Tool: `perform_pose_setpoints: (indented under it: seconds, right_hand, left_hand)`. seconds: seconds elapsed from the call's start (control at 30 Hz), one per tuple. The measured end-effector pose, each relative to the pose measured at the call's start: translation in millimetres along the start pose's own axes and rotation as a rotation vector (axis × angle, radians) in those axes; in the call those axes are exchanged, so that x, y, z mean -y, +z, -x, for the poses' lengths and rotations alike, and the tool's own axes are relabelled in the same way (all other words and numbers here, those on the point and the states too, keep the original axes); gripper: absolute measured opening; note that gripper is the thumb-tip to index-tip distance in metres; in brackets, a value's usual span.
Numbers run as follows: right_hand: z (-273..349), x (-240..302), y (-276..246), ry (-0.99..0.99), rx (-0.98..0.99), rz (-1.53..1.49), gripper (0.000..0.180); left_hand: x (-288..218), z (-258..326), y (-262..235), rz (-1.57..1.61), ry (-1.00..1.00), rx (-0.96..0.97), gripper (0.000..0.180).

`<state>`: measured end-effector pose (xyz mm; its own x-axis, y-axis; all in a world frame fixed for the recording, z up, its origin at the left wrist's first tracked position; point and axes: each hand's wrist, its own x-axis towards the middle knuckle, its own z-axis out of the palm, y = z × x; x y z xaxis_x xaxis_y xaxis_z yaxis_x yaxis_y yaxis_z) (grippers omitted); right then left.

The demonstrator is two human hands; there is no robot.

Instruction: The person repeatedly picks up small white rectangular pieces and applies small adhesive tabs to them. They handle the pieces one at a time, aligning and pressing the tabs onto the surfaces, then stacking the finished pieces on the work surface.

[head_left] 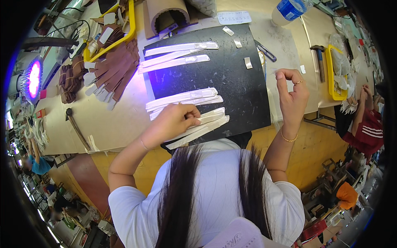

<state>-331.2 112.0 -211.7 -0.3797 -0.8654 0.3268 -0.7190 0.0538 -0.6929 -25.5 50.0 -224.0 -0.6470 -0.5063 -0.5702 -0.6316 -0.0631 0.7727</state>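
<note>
My left hand (175, 120) lies over the near group of white strips, thumb and forefinger closed on one white strip (213, 115). Another pale strip (198, 132) lies just below that hand. Beyond it is a small stack of white strips (186, 97), with more white strips (178, 56) fanned at the far side. All rest on a scuffed black board (240, 97). My right hand (293, 93) is raised to the right of the board, thumb and forefinger pinched together. Whatever is between those fingertips is too small to make out.
Small pale tabs (248, 63) lie on the board's far right, beside a utility knife (265, 51). A hammer (319, 62) and yellow tray (337, 74) stand farther right. Brown leather strips (118, 68), another hammer (77, 129) and a lit purple lamp (34, 79) are left. A bottle (289, 10) stands behind.
</note>
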Motion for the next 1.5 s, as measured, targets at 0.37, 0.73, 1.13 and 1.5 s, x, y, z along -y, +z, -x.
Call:
perform_pose_setpoints:
  seconds: [0.37, 0.73, 1.13, 1.5]
  right_hand:
    - [-8, 16, 12, -0.087, 0.018, -0.035, 0.006]
    - [-8, 33, 32, -0.235, 0.047, 0.023, 0.007]
    - [-9, 66, 94, -0.452, -0.048, 0.156, 0.015]
    - [-11, 70, 83, -0.492, 0.139, 0.036, 0.007]
  left_hand:
    - [6, -13, -5, -0.577, 0.302, -0.485, 0.017]
    - [18, -77, -51, -0.574, 0.363, -0.683, 0.018]
    - [-27, -50, -40, 0.223, 0.210, -0.414, 0.020]
    - [-50, -26, -39, -0.047, 0.382, -0.501, 0.021]
